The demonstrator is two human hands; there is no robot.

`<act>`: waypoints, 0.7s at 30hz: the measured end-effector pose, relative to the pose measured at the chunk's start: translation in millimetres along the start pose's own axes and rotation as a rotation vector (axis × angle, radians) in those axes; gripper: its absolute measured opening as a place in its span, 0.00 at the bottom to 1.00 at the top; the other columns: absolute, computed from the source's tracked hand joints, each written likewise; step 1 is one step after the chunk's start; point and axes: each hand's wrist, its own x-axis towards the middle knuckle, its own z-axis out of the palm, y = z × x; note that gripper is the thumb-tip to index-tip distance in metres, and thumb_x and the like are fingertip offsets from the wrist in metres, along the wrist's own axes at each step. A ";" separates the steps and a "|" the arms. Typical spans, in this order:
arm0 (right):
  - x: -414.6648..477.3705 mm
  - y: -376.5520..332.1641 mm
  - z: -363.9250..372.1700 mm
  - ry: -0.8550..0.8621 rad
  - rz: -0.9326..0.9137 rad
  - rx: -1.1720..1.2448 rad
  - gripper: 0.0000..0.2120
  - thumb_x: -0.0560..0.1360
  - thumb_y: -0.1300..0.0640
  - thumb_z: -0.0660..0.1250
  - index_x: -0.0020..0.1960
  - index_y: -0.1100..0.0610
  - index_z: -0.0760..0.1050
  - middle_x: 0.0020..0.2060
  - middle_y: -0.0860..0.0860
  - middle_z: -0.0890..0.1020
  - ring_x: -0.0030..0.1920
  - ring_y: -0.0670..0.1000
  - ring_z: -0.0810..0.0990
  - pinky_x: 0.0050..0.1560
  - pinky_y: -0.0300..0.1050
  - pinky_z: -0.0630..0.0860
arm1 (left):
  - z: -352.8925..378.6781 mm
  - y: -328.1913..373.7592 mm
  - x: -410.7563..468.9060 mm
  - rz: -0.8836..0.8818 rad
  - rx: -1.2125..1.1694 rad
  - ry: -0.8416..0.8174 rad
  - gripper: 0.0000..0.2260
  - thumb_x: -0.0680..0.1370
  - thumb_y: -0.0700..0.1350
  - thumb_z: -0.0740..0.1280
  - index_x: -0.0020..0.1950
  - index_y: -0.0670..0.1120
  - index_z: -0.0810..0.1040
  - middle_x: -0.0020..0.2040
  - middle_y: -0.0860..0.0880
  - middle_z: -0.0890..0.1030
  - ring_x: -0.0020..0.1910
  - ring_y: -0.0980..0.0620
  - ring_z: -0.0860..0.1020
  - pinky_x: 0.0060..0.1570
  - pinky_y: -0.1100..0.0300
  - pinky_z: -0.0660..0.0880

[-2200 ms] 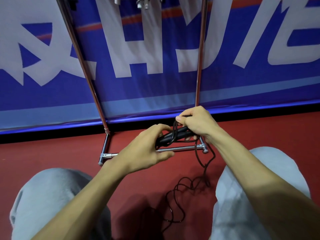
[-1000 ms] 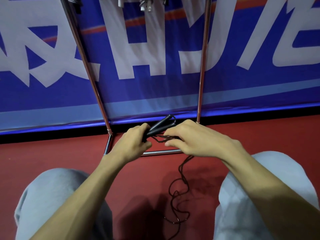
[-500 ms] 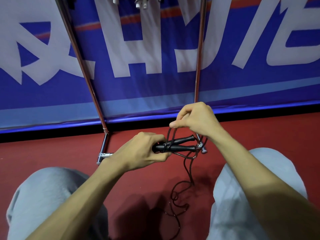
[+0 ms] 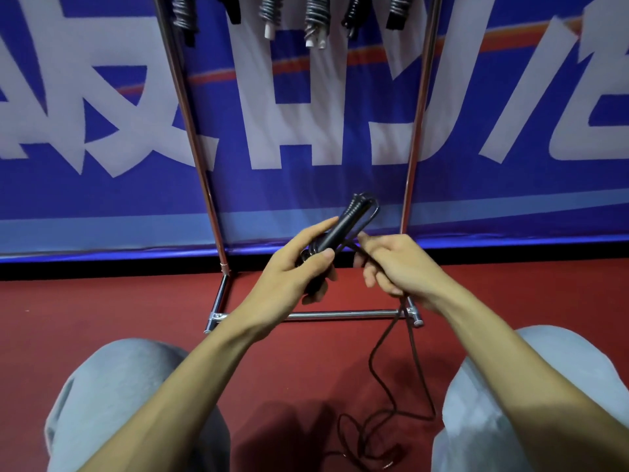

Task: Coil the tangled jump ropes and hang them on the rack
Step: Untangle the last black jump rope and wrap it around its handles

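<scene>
My left hand (image 4: 299,267) grips the black jump rope handles (image 4: 343,223), which point up and to the right. A loop of the thin black cord curls over the handle tips. My right hand (image 4: 398,264) holds the cord (image 4: 384,338) just right of the handles. From that hand the cord runs down to a loose tangle on the red floor (image 4: 367,437) between my knees. The chrome rack (image 4: 413,137) stands straight ahead, its base bar (image 4: 340,315) on the floor below my hands. Several coiled ropes (image 4: 315,18) hang from the rack at the top edge.
A blue banner with large white letters (image 4: 289,107) stands behind the rack. My knees in grey trousers (image 4: 112,386) frame the floor on both sides. The red floor (image 4: 102,308) spreads left and right of the rack base.
The handles tilted from level to pointing up and right. My right hand dropped from above them to beside them, pulling the cord through. The floor tangle has shrunk and the cord hangs straighter.
</scene>
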 end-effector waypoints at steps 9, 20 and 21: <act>-16.4 6.9 -5.7 -0.441 -0.033 -0.677 0.06 0.78 0.55 0.64 0.45 0.55 0.76 0.26 0.52 0.79 0.26 0.48 0.74 0.31 0.42 0.73 | -16.0 -20.3 8.9 -0.044 0.706 0.235 0.09 0.78 0.49 0.68 0.56 0.49 0.76 0.37 0.56 0.77 0.35 0.56 0.75 0.39 0.63 0.69; -17.8 7.5 -5.1 -0.065 -0.631 -0.857 0.12 0.75 0.46 0.62 0.49 0.51 0.80 0.40 0.47 0.79 0.44 0.52 0.79 0.42 0.53 0.76 | -13.5 -42.1 10.8 -0.106 1.158 -0.071 0.13 0.73 0.39 0.66 0.56 0.47 0.70 0.51 0.47 0.77 0.47 0.43 0.75 0.46 0.49 0.72; -18.2 6.9 -6.2 0.003 -0.637 -0.836 0.11 0.75 0.46 0.63 0.49 0.51 0.81 0.39 0.46 0.79 0.43 0.52 0.79 0.40 0.51 0.76 | -11.0 -40.9 10.9 -0.099 1.157 -0.071 0.12 0.72 0.38 0.65 0.54 0.48 0.72 0.48 0.48 0.77 0.46 0.44 0.76 0.44 0.50 0.73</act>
